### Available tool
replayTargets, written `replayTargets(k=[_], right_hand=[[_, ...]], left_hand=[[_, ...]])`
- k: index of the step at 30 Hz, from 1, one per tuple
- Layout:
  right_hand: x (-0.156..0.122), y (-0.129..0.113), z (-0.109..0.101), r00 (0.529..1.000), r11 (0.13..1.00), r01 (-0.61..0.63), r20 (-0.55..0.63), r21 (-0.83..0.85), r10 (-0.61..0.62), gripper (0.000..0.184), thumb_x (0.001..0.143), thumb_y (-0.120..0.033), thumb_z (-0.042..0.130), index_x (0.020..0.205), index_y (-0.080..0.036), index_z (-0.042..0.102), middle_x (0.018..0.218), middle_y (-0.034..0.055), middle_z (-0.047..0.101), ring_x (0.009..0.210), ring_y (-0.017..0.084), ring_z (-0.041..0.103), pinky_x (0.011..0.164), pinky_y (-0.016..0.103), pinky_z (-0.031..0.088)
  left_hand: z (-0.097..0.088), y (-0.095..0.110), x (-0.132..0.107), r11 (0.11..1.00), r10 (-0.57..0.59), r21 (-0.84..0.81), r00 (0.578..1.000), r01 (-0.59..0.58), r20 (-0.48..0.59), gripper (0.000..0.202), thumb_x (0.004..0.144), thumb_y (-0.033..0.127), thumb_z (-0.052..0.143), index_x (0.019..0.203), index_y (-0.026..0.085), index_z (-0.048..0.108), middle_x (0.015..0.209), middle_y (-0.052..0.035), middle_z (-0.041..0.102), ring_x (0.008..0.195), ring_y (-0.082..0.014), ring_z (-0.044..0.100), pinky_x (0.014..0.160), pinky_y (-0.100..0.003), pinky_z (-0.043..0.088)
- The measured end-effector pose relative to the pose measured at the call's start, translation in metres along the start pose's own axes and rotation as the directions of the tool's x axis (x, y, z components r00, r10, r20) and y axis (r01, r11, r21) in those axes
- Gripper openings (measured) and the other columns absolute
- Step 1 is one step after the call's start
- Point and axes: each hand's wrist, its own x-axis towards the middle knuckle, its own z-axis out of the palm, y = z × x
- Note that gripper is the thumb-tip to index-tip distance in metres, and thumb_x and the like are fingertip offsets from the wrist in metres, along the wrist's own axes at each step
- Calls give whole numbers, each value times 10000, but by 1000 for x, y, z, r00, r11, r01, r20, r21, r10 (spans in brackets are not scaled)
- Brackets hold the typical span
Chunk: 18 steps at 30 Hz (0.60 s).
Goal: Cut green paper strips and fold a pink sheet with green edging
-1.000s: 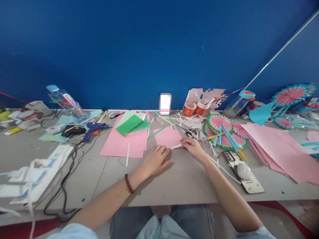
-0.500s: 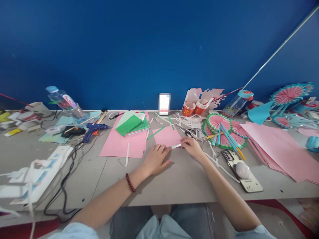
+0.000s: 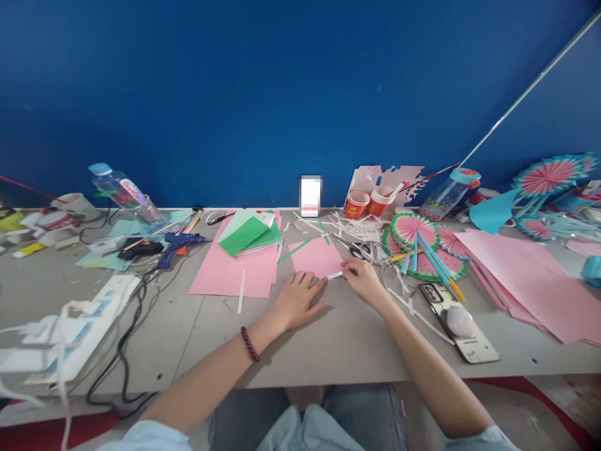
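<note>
A small pink paper square point(image 3: 317, 255) lies flat on the table before me, with a narrow white strip point(image 3: 335, 275) along its near edge. My left hand point(image 3: 298, 300) rests palm down at the square's lower left, fingers stretched and thumb apart, the index fingertip pressing on the strip. My right hand point(image 3: 362, 279) pinches the strip's right end between thumb and fingers at the square's lower right corner. The left part of the strip is hidden under my left fingers. Green strips point(image 3: 295, 250) lie at the square's far edges.
Scissors point(image 3: 359, 249) and white paper scraps sit beyond my right hand. Watermelon paper fans point(image 3: 416, 241), a phone point(image 3: 457, 322) and pink sheets point(image 3: 521, 275) lie to the right. Leftward are green paper point(image 3: 244, 237), a glue gun point(image 3: 176, 247) and a power strip point(image 3: 103, 319).
My left hand has slid slightly right along the strip, leaving a little less of it showing. The right hand keeps its pinch at the end. The view has shifted slightly.
</note>
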Motion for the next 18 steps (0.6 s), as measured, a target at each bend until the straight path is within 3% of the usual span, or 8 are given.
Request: replayTargets(k=[7,12,18], right_hand=[[-1,4,3,997,996,70,-32,-49,-72,207,717,-170,475,527,-193,556,819,93,675,748,196,616,737,307,458],[-3,9,5,993,980,102,-41,-173,-111,190,720,-149,487,561,-183,584,790,90,631,751,204,581,754,332,443],[-6,10,5,995,957,76,-36,-280,-89,183,750,-166,518,594,-170,613,806,87,582,785,210,541,789,347,421]], left_hand=[[2,0,1,1000,-16,-9,1000,16,-3,480,920,504,361,1309,241,456,1127,-92,504,1038,-257,441,891,-395,359],[3,0,1,1000,-17,2,1000,17,-4,450,920,466,385,1300,234,459,1130,-90,511,1044,-259,439,895,-396,356],[4,1,1,1000,-17,1,1000,17,-11,420,915,421,415,1290,236,460,1114,-83,514,1041,-259,437,888,-396,360]])
